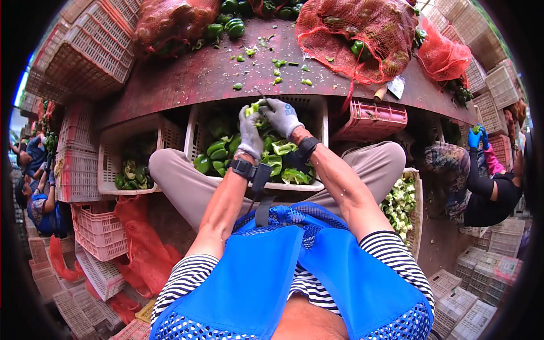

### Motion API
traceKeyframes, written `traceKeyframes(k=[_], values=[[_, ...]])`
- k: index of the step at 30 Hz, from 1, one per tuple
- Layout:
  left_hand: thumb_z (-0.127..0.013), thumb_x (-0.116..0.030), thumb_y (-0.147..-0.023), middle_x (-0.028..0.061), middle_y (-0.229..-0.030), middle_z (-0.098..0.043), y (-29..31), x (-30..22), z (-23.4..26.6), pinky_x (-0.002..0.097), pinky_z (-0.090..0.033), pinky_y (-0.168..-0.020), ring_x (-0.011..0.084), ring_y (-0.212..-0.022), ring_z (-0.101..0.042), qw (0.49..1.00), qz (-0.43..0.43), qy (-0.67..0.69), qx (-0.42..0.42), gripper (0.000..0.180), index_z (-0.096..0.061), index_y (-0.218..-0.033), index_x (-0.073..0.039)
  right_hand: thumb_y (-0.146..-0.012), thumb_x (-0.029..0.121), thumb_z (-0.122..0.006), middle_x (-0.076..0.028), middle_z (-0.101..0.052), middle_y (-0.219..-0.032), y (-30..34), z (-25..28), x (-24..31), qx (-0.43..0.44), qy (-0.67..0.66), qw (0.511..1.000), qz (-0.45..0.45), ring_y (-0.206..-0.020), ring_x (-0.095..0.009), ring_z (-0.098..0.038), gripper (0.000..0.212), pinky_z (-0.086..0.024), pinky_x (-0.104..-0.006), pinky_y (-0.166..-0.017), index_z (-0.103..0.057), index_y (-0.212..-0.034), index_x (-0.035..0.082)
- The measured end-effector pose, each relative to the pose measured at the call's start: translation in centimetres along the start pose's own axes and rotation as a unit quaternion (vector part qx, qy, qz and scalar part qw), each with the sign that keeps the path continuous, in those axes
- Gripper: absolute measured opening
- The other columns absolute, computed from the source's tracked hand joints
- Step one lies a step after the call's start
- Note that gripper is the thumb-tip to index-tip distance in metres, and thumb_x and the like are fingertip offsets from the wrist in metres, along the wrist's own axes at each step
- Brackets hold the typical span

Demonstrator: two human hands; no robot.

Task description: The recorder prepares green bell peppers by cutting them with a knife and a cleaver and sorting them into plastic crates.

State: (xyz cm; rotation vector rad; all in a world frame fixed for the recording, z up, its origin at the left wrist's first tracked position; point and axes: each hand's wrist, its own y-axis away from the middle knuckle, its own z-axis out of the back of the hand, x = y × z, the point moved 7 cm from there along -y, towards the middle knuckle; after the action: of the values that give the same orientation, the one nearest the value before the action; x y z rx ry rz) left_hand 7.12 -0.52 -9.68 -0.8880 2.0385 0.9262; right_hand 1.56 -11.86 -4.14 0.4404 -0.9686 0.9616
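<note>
Both my hands wear grey gloves and meet above a white crate [321,122] between my knees. My left hand [250,133] is closed around a cut green bell pepper [254,108], whose pale inside shows. Against that pepper my right hand [282,117] is closed too. A thin dark pointed thing sticks out near its fingers, perhaps a blade; what this hand grips is mostly hidden. Below the hands, the crate holds green bell pepper pieces [217,151], several of them cut open.
Ahead is a dark red table [187,79] with pepper scraps and red mesh sacks [362,34]. A crate of peppers [105,164] stands left, a crate of pale cores [401,207] right. A wooden handle [381,93] lies at the table edge. Other people work at both sides.
</note>
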Motion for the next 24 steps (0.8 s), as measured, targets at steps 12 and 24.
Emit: traceKeyframes(k=[12, 24], values=[[-0.059, -0.011, -0.079, 0.0197, -0.122, -0.054, -2.0, -6.1, 4.9, 0.0387, -0.046, -0.098, 0.0324, -0.111, -0.056, 0.825, -0.218, -0.521, -0.008, 0.055, -0.051, -0.133, -0.009, -0.093, 0.032, -0.065, 0.001, -0.063, -0.079, 3.1, 4.0, 0.9, 0.102, -0.453, 0.865, -0.190, -0.052, -0.005, -0.052, 0.028, -0.044, -0.0219, -0.046, -0.063, -0.104, 0.007], [-0.049, -0.036, -0.102, 0.0073, -0.104, -0.064, 3.0, -4.6, -5.6, 0.0261, -0.050, -0.067, 0.0157, -0.082, -0.065, 0.927, -0.017, -0.248, 0.280, 0.035, -0.057, -0.120, -0.008, -0.083, 0.031, -0.075, -0.016, -0.069, -0.086, 6.0, 8.4, 3.7, -0.068, -0.070, 0.995, -0.021, -0.079, -0.021, -0.069, 0.036, -0.053, -0.0347, -0.073, -0.062, -0.103, 0.002]])
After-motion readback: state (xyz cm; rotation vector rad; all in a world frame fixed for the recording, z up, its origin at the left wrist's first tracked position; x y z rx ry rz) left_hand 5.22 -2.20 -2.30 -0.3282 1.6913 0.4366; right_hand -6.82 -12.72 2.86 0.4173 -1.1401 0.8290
